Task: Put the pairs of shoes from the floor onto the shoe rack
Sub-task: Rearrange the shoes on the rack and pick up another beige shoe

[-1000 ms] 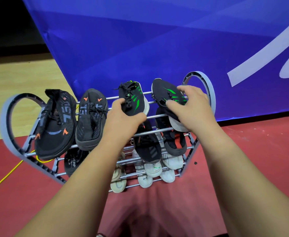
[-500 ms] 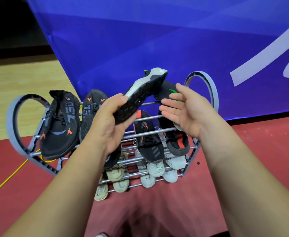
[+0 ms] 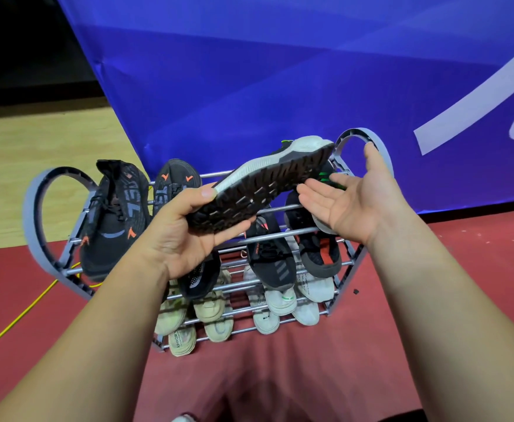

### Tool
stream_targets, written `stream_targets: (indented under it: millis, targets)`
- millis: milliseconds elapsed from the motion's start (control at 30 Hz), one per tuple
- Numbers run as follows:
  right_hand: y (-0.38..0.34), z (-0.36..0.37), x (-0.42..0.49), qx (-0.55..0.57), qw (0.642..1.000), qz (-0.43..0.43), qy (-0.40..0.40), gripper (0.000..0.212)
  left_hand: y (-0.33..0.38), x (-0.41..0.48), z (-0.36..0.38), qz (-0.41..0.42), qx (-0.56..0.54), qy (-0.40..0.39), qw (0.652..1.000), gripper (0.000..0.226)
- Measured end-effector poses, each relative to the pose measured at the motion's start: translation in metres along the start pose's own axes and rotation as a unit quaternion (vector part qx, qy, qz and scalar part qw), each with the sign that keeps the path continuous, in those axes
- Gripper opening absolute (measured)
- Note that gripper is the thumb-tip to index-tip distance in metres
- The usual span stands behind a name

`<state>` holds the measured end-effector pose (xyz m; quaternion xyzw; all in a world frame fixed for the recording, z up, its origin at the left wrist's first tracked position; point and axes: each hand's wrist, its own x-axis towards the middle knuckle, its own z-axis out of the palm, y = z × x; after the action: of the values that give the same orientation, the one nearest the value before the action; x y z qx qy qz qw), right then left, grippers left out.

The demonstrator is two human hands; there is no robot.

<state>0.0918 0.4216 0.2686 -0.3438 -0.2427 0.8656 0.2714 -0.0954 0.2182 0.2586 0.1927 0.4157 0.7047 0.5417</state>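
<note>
My left hand grips a black shoe with green marks by its toe end, sole turned up toward me, above the grey shoe rack. My right hand is open, palm up, fingers straight, just right of the shoe's heel and over the rack's top right. The shoe's partner lies on the top tier, mostly hidden behind the right hand. A black pair with orange marks rests on the top tier at the left. Lower tiers hold black shoes and several pale ones.
A blue banner hangs right behind the rack. The floor is red mat, with wood flooring to the left. A yellow cable runs across the mat at the left of the rack.
The left hand lifted its shoe off the top tier and flipped it sole-up. The right hand let go of the other shoe and opened, palm up.
</note>
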Motion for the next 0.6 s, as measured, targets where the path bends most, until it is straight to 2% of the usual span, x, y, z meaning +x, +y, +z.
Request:
stream_targets:
  millis: [233, 367, 400, 467, 500, 533, 600]
  targets:
    - [-0.003, -0.007, -0.003, -0.042, 0.999, 0.01, 0.013, 0.093, 0.007, -0.003, -0.007, 0.005, 0.013, 0.001, 1.0, 0.096]
    - [-0.003, -0.007, -0.004, -0.043, 0.999, 0.004, 0.025, 0.09, 0.01, -0.001, -0.008, 0.021, 0.008, 0.016, 1.0, 0.087]
    - [-0.003, -0.007, -0.004, -0.043, 0.999, 0.003, 0.028, 0.09, 0.011, 0.001, -0.007, 0.032, 0.002, 0.028, 0.999, 0.076]
    - [-0.002, -0.007, -0.005, -0.046, 0.998, 0.004, 0.034, 0.09, 0.013, 0.005, -0.007, 0.059, -0.005, 0.049, 0.997, 0.036]
    - [-0.002, -0.007, -0.005, -0.048, 0.998, 0.005, 0.036, 0.091, 0.014, 0.008, -0.007, 0.068, -0.009, 0.062, 0.996, 0.025]
    - [-0.002, -0.007, -0.005, -0.051, 0.998, 0.007, 0.038, 0.091, 0.014, 0.011, -0.007, 0.075, -0.012, 0.081, 0.994, 0.024]
    - [-0.001, -0.007, -0.006, -0.059, 0.997, 0.012, 0.038, 0.091, 0.014, 0.015, -0.006, 0.086, -0.027, 0.129, 0.988, 0.036]
